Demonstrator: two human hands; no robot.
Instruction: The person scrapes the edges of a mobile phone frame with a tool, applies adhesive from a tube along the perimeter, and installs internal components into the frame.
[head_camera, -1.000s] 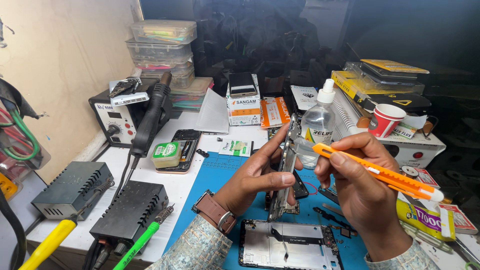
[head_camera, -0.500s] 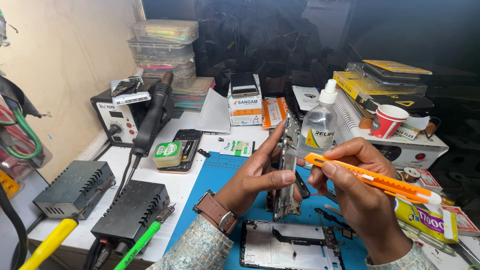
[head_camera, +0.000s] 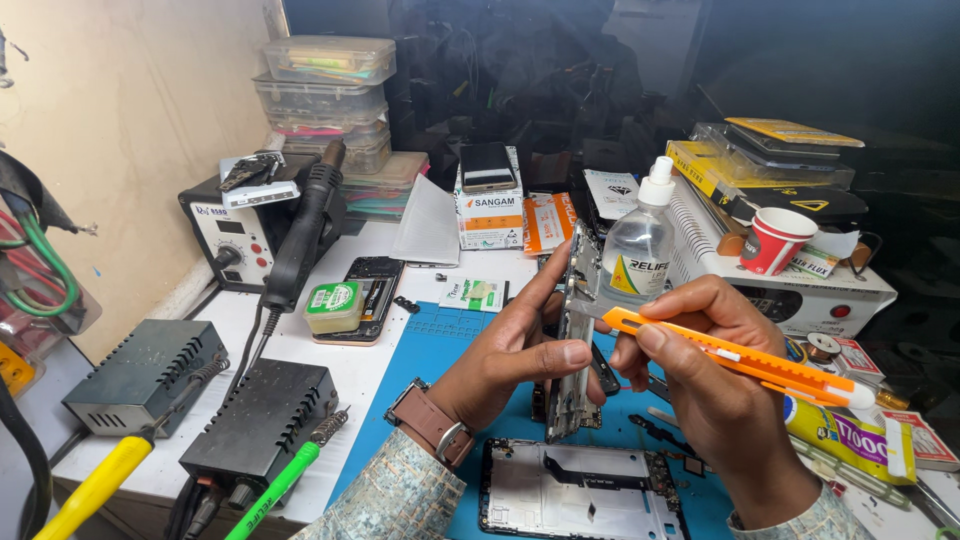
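Note:
My left hand (head_camera: 515, 350) grips an opened phone body (head_camera: 572, 345) and holds it on edge, upright, above the blue work mat (head_camera: 440, 340). My right hand (head_camera: 715, 385) holds an orange utility knife (head_camera: 735, 358). Its thin metal blade points left and touches the edge of the phone body near the top. A brown watch sits on my left wrist. A white phone frame (head_camera: 580, 492) lies flat on the mat below both hands.
A clear liquid bottle (head_camera: 637, 252) stands behind the phone. A hot-air station (head_camera: 240, 235) with its black handle, two black power boxes (head_camera: 255, 425), yellow and green tool handles, stacked plastic boxes (head_camera: 325, 95), a red paper cup (head_camera: 778, 240) and a glue tube (head_camera: 845, 435) surround the mat.
My right hand with the knife has dropped slightly and moved in, bringing the blade against the phone's edge. The left hand keeps the phone upright.

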